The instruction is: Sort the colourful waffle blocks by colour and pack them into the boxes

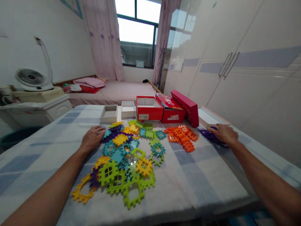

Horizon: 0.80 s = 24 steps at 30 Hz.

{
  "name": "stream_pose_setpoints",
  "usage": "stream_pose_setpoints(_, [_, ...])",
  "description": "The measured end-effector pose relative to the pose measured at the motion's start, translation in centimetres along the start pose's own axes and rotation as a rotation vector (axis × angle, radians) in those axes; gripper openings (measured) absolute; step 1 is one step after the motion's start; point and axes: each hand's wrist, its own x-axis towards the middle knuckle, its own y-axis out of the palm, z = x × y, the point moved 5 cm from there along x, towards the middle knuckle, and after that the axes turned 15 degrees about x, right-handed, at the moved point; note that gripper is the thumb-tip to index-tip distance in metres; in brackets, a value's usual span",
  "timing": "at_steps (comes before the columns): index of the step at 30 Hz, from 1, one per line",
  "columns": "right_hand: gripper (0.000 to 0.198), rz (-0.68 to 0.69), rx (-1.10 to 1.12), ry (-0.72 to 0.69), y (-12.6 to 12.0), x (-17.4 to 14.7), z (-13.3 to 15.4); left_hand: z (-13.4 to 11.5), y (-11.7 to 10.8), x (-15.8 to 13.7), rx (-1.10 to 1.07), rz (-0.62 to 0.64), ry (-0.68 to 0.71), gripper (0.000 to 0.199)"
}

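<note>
A mixed pile of interlocking plastic building pieces (119, 156) in yellow, green, teal and purple covers the middle of the table. My left hand (93, 138) rests at its left edge, fingers loosely extended against teal and purple pieces, gripping none that I can see. On the right, my right hand (224, 134) is closed at the fingertips on a purple building piece (213, 128), just over a small group of purple pieces (208, 135). Orange pieces (182, 137) lie heaped together between the mixed pile and the purple group. My right fingertips are partly hidden.
Along the table's back stand two small white boxes (108, 118), an open red box (150, 113), a closed red box (173, 116) and a leaning pink-red lid (188, 108). A shallow white tray (207, 116) lies behind my right hand. The checked tablecloth (188, 185) covers the table.
</note>
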Motion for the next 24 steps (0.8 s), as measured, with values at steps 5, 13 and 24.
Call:
stream_pose_setpoints(5, [0.046, 0.095, 0.066, -0.190, 1.4, -2.5, 7.1, -0.4, -0.4, -0.2, 0.008, -0.011, -0.024, 0.051])
stream_pose_setpoints(13, [0.028, 0.546, 0.716, -0.823, 5.6, -13.1, 26.6, -0.3, -0.1, -0.3, -0.034, -0.042, -0.021, 0.045])
stream_pose_setpoints(24, [0.027, 0.674, 0.702, -1.176, 8.9, -18.4, 34.8, -0.5, -0.3, -0.4, -0.049, -0.081, -0.062, 0.035])
